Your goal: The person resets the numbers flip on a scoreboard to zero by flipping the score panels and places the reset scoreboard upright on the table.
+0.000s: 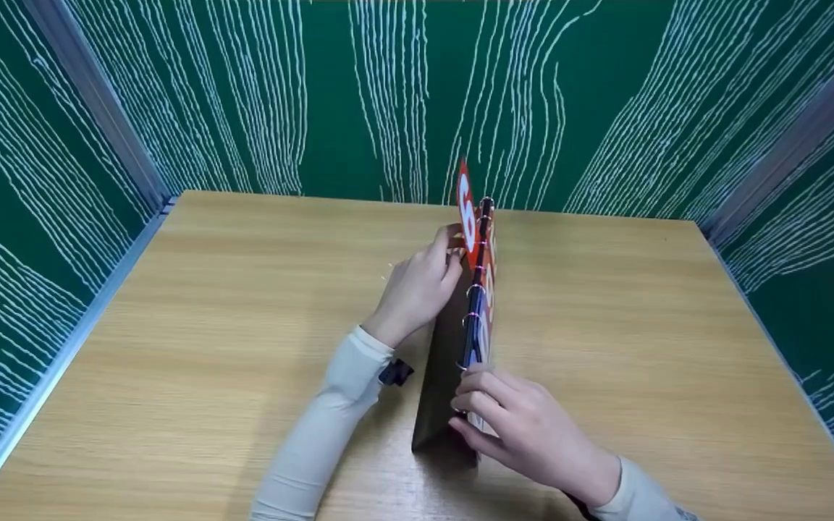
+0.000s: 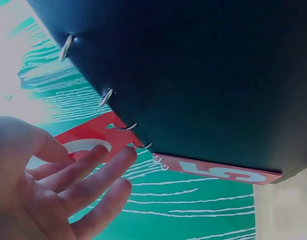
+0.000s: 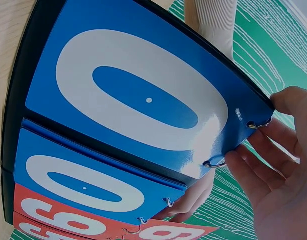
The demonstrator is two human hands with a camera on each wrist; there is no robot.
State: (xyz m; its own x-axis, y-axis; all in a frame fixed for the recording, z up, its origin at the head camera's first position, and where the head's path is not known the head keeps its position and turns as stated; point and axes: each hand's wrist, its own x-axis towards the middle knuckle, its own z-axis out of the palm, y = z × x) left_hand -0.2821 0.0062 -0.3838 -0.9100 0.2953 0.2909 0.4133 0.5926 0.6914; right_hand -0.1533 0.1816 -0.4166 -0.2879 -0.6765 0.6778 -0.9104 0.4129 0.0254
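Evidently, your right hand (image 1: 533, 427) is clamped on the near end of the top edge of the board (image 1: 440, 376), by the rings (image 1: 472, 316). Your left hand (image 1: 420, 282) is at the far end, fingers apart beside the raised red card (image 1: 466, 210); whether the tips bear on it cannot be confirmed. The board stands tented on the tabletop (image 1: 641, 325). It should handle as light and stiff; its glossy blue card (image 3: 143, 97) looks slippery, making the top edge between rings the sounder hold. Pose: left hand extended forward, right hand in from the right, fingers curled over the edge.
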